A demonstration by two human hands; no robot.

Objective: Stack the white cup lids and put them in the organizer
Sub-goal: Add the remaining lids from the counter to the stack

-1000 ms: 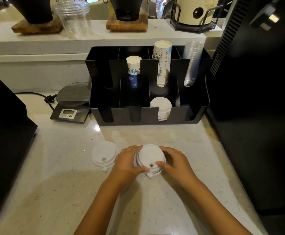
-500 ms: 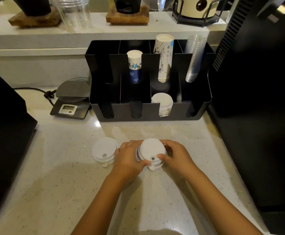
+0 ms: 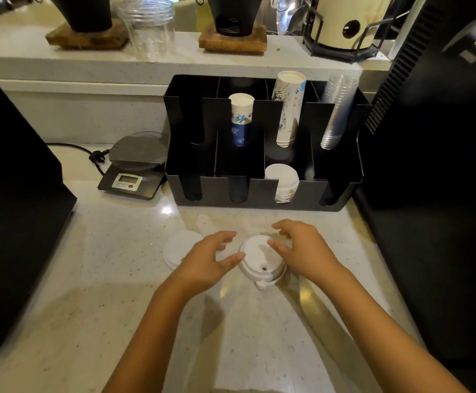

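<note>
A stack of white cup lids (image 3: 260,260) rests on the counter in front of me, sip hole toward me. My left hand (image 3: 207,262) hovers just left of it, fingers spread, holding nothing. My right hand (image 3: 302,251) hovers at its right edge, fingers apart over the top lid. A second small pile of white lids (image 3: 178,249) lies to the left, partly behind my left hand. The black organizer (image 3: 262,192) stands behind, with more white lids (image 3: 283,180) in its third front slot.
The organizer's back slots hold two paper cup stacks (image 3: 241,120) and clear plastic cups (image 3: 337,112). A digital scale (image 3: 134,165) with a cord sits left of it. Dark machines flank both sides. A raised shelf behind carries a clear jar (image 3: 150,29) and wooden stands.
Both hands have let go of the lid stack and opened, fingers lifting apart from it. The stack now stands on the counter on its own.
</note>
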